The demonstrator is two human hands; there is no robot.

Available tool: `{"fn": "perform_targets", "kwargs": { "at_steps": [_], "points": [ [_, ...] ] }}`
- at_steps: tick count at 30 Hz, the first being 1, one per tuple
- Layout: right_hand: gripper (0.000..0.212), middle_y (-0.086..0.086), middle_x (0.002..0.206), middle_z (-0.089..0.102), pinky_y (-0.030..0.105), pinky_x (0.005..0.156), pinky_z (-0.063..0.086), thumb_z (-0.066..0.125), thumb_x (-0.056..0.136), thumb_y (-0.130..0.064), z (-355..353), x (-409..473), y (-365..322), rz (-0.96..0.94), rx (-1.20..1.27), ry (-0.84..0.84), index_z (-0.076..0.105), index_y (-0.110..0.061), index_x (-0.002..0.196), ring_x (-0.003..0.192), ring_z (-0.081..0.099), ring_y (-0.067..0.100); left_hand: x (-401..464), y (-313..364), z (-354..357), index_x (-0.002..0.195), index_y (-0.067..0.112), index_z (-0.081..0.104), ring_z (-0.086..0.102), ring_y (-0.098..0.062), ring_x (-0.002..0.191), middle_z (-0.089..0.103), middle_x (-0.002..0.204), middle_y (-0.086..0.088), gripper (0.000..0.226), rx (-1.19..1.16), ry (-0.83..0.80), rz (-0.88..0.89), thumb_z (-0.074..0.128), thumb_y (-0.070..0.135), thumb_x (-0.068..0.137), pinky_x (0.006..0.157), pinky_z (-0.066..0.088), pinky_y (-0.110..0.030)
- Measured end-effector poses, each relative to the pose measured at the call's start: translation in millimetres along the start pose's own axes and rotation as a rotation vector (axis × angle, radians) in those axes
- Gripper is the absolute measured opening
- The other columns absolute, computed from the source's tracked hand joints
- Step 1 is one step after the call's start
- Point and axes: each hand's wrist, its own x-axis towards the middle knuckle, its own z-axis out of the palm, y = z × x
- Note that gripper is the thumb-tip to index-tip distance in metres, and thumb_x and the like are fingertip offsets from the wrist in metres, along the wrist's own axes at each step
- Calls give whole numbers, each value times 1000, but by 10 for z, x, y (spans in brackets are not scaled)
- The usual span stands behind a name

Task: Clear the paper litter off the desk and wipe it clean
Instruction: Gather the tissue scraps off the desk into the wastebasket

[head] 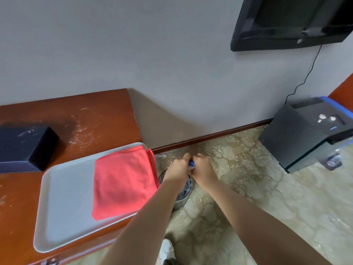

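Hands, left (176, 167) and right (203, 167), pinch blue scrap (191, 164) over bin (181, 199), beside desk (107, 115) edge.

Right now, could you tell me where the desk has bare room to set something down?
The tray's left half is bare, as is the dusty desk between black box and wall. The red cloth crowds the tray's right.

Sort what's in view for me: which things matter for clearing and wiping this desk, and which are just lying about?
Part of the job:
- desk, still flecked with white bits
- pink cloth on the white tray
- metal bin on the floor
- blue-and-white scrap, held by left hand and right hand over the bin

Lying about:
- black box on the desk
- dark appliance on the floor
- wall screen
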Motion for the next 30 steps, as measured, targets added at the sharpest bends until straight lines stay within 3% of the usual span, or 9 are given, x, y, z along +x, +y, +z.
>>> {"fn": "perform_targets", "kwargs": {
  "at_steps": [6,11,14,17,20,22,24,26,30],
  "points": [
    [19,17,95,60,22,70,34,46,88,-1,218,576,295,42,5,-156,64,1,92,91,56,27,552,-155,290,118,7,46,58,-31,102,59,115,-13,39,-35,-34,-116,40,-10,83,77,49,-39],
    [18,15,91,62,26,89,36,46,88,-2,319,1000,497,43,59,-217,64,-2,88,87,54,23,980,-178,440,120,13,47,60,-32,94,59,108,-13,42,-60,-12,-209,41,-7,84,72,46,-37],
    [17,13,90,62,26,76,37,47,86,-1,338,1217,603,37,85,-297,64,0,87,85,55,23,1165,-180,498,122,15,46,61,-32,90,61,106,-12,42,-63,-9,-278,41,-6,86,63,40,-32],
    [13,4,73,52,18,57,32,47,86,0,400,1482,706,-3,96,-336,59,0,80,74,52,20,1392,-247,590,119,12,46,61,-33,90,61,104,-13,34,-98,0,-362,39,-2,89,65,45,-37],
    [16,-1,63,33,6,57,34,42,88,10,503,1690,743,-112,138,-417,55,0,86,65,52,8,1636,-324,727,117,2,43,60,-38,95,57,104,-22,31,-179,41,-441,34,-12,90,73,49,-40],
    [20,0,64,33,12,56,35,41,86,14,672,1847,844,-176,145,-463,56,1,84,60,50,5,1771,-450,866,126,5,40,59,-32,88,58,105,-22,43,-201,100,-500,34,-15,89,70,47,-34],
    [19,-6,70,40,17,51,34,45,87,6,917,2037,1017,-166,101,-485,56,-7,80,63,49,11,1852,-602,1004,134,13,39,54,-21,75,62,101,-13,51,-147,129,-534,37,-8,89,61,41,-29],
    [17,-5,75,45,20,51,32,45,88,3,1175,2170,1188,-181,66,-521,58,-7,85,64,50,12,1916,-756,1190,130,14,43,56,-22,81,62,105,-12,44,-149,163,-560,38,-3,91,66,44,-32],
    [22,0,79,45,22,67,40,43,85,7,1804,2175,1541,-208,98,-579,63,0,89,79,48,19,2016,-1145,1875,125,8,51,53,-28,113,56,124,-13,31,-262,196,-684,41,7,96,92,43,-32]
  ]
}}
